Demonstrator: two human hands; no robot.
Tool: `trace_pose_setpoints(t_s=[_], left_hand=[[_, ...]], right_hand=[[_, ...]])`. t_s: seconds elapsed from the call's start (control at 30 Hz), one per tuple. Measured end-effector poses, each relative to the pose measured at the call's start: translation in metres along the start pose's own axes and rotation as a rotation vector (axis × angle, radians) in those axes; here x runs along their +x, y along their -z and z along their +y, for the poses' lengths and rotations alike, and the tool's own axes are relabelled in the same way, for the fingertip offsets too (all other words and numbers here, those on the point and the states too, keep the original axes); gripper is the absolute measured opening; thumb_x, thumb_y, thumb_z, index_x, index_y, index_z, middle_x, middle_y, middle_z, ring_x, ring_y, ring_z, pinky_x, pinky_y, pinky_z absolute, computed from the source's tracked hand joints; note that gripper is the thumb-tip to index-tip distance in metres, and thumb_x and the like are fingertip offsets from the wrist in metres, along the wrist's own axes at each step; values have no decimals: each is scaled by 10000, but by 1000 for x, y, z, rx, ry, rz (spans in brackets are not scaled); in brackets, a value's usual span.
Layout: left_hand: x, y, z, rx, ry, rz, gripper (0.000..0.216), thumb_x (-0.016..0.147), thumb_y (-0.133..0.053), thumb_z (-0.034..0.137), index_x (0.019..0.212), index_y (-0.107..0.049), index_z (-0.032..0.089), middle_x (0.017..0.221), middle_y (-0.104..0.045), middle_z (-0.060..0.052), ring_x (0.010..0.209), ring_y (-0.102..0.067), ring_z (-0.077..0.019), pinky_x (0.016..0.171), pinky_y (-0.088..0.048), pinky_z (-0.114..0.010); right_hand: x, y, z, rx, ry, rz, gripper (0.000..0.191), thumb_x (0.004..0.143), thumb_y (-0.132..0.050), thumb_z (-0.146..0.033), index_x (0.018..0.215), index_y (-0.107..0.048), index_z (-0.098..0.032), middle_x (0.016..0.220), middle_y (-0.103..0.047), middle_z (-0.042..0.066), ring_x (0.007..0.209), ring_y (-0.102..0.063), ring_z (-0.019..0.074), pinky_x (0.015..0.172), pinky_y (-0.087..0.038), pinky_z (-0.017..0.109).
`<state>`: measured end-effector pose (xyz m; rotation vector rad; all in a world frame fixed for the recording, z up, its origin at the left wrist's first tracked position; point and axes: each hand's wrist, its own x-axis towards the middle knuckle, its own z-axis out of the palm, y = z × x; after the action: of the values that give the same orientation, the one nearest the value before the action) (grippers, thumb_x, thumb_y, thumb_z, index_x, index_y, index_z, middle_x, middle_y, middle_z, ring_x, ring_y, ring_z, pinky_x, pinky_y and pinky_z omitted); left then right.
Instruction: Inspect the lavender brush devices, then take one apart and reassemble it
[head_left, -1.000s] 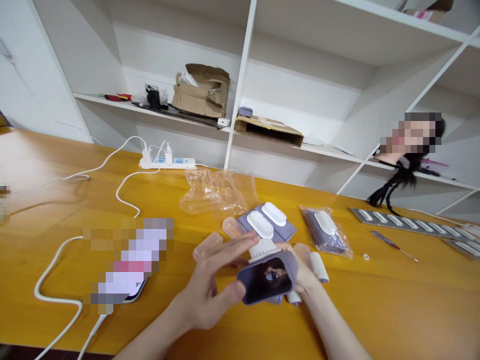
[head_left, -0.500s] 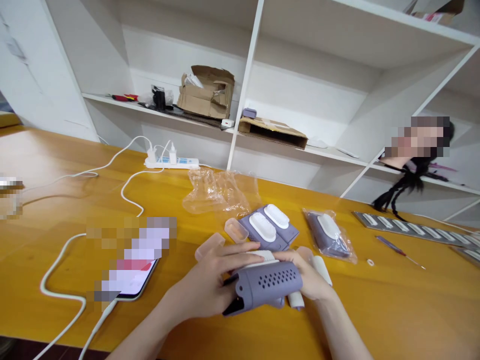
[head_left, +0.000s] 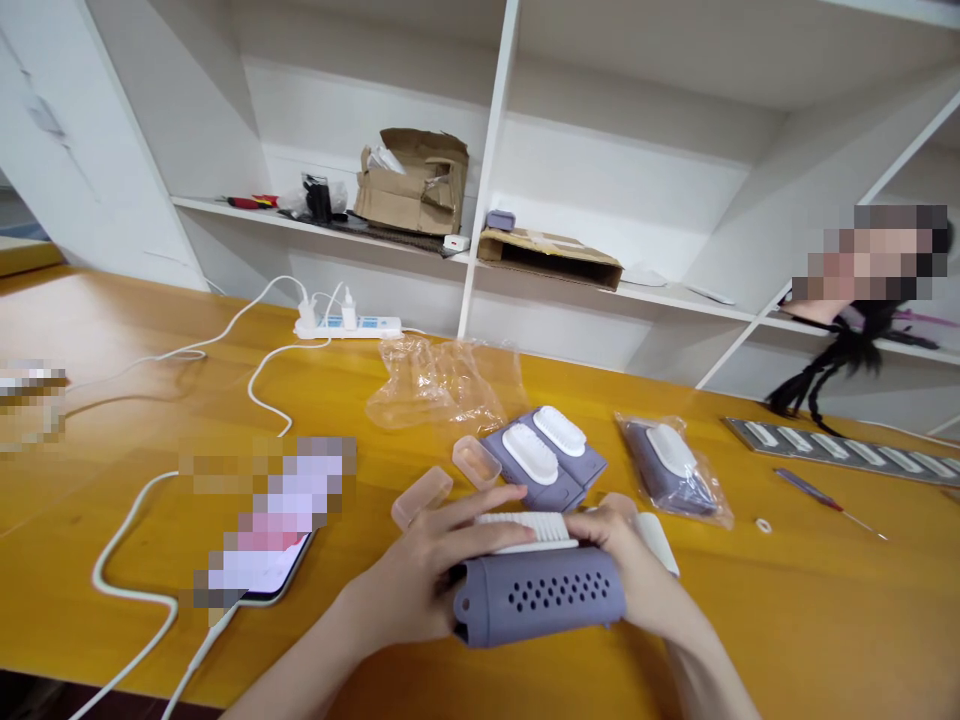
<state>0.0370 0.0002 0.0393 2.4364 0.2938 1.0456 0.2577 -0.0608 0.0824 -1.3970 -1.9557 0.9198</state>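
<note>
Both my hands hold a purple perforated silicone case [head_left: 544, 600] lying on its side above the yellow table [head_left: 787, 620]. A white brush [head_left: 529, 532] sits along the case's top edge. My left hand [head_left: 420, 575] wraps the left end, its fingers stretched over the brush. My right hand [head_left: 637, 570] grips the right end. Just behind lie two purple cases with white brushes [head_left: 547, 460], a bagged set [head_left: 671, 468] and a white cylinder [head_left: 660, 540].
Two pink caps [head_left: 450, 480] and crumpled clear bags [head_left: 442, 385] lie behind my hands. A phone [head_left: 259, 565] on a white cable [head_left: 127, 590] lies at left. A power strip [head_left: 349, 325], a screwdriver [head_left: 829, 498], a small ring [head_left: 763, 524] and white shelving [head_left: 487, 150] are beyond.
The case was turned from showing its open dark interior to lying flat with its perforated side toward me. Both hands now close on its ends, lower and nearer.
</note>
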Motion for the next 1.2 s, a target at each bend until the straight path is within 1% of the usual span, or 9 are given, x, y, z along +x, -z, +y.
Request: trace_pose_setpoints(t_s=[0.2, 0.4, 0.6, 0.77, 0.87, 0.93, 1.0, 1.13, 1.2], left_hand=[[4, 0, 1, -95, 16, -101, 576, 776, -616, 222, 1326, -443, 242, 1381, -468, -131, 1221, -486, -243, 950, -450, -366], [-1, -4, -8, -64, -55, -8, 460, 853, -519, 262, 1307, -470, 204, 1302, -548, -136, 1143, -549, -223, 930, -466, -358], [-4, -1, -10, 4, -79, 43, 436, 846, -519, 186, 1281, -496, 211, 1297, -553, -141, 1120, -559, -233, 925, -450, -376], [-4, 2, -11, -205, 184, 127, 665, 745, -605, 122, 1359, -388, 261, 1205, -607, -129, 858, -626, -188, 691, -513, -301], [-5, 3, -12, -206, 258, 91, 517, 732, -562, 78, 1232, -535, 206, 925, -677, -71, 738, -608, -156, 616, -484, -250], [-5, 4, -13, -139, 239, 66, 350, 745, -523, 56, 1053, -638, 178, 737, -656, -30, 658, -585, -139, 581, -455, -230], [-3, 5, -13, -106, 172, 39, 276, 768, -499, 51, 963, -653, 170, 684, -640, -21, 629, -573, -133, 571, -441, -223], [0, 8, -13, -92, 15, 23, 269, 808, -483, 79, 1032, -608, 161, 804, -664, -72, 691, -606, -149, 591, -448, -227], [0, 7, -15, -73, -10, 42, 226, 830, -466, 113, 1003, -605, 157, 768, -661, -73, 674, -615, -158, 564, -442, -225]], right_hand=[[-1, -9, 3, -123, 9, 21, 145, 660, -474, -63, 563, -510, -165, 524, -468, -52, 528, -418, 111, 503, -320, 217], [-1, -18, 6, -206, 164, 134, 122, 625, -454, -84, 552, -424, -177, 530, -345, -59, 505, -346, 92, 485, -249, 221], [-1, -21, 14, -270, 282, 258, 151, 624, -484, -72, 537, -421, -177, 509, -318, -61, 461, -339, 85, 464, -222, 225], [-3, -18, 18, -300, 414, 315, 186, 739, -461, -47, 608, -452, -180, 544, -362, -46, 468, -359, 92, 462, -241, 227], [-5, -17, 20, -369, 483, 330, 175, 771, -456, -38, 670, -456, -181, 594, -417, -23, 505, -396, 106, 475, -276, 229], [-6, -17, 22, -406, 516, 356, 174, 776, -444, -31, 692, -455, -183, 611, -437, -11, 518, -405, 115, 478, -289, 233], [-7, -18, 24, -461, 535, 406, 196, 776, -417, -18, 685, -452, -188, 596, -434, -9, 508, -390, 121, 469, -279, 241], [-9, -20, 24, -622, 577, 539, 256, 752, -382, 17, 624, -431, -200, 531, -398, -17, 477, -343, 131, 464, -242, 266], [-9, -21, 22, -655, 601, 570, 268, 749, -383, 16, 602, -419, -205, 508, -381, -21, 466, -330, 134, 461, -231, 273]])
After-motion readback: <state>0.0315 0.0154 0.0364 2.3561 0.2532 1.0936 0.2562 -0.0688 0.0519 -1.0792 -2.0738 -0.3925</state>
